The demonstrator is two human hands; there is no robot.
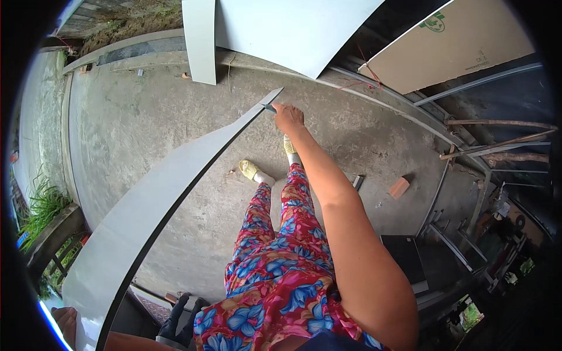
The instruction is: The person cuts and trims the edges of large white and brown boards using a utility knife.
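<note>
A long, pale grey panel [170,187] with a dark edge runs from the lower left up to a narrow tip near the top centre. My right hand [288,118] is closed round a small dark tool [269,107], whose end touches the panel close to that tip. At the bottom left, my left hand [66,323] grips the panel's far edge, its fingers bent over the surface. Part of that hand is hidden behind the panel.
White panels [281,32] lean at the top, with a brown board [451,44] at the upper right. A brick [399,188] lies on the concrete floor [351,134] right of my feet. Metal frames [453,245] stand at the lower right, a plant [50,202] at the left.
</note>
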